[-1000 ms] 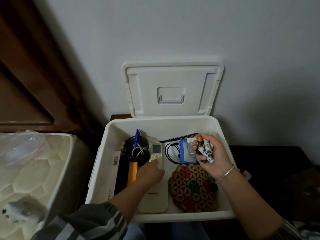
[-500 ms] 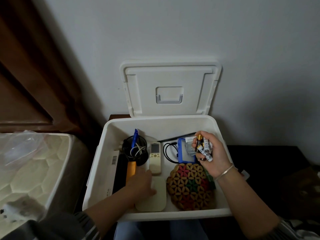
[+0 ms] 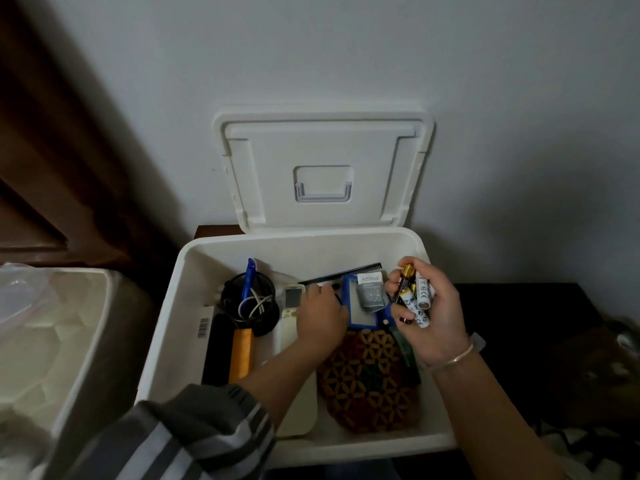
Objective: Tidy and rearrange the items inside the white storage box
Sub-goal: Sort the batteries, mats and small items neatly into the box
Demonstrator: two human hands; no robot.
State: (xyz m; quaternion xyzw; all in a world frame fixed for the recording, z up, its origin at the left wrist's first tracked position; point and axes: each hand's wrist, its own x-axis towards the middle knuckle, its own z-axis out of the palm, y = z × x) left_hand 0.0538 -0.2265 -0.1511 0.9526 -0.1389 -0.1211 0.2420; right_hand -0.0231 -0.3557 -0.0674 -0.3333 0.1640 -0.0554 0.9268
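Comb (image 3: 341, 276) lies at the back of the white box (image 3: 311, 249), just beyond the left hand (image 3: 322, 318), with its long axis running left to right. The left fingers bend down beside the small remote (image 3: 292, 298); whether they grasp anything, I cannot tell. The right hand (image 3: 434, 320) is clenched around batteries (image 3: 417, 299), so I judge the left hand nearer and freer to take it.

CE marks show on the white cylindrical batteries (image 3: 423, 296). A barcode label sits on the flat white carton (image 3: 204, 327) by the left wall of the white storage box (image 3: 173, 323). The print on the small grey packet (image 3: 370, 292) is too blurred to read.
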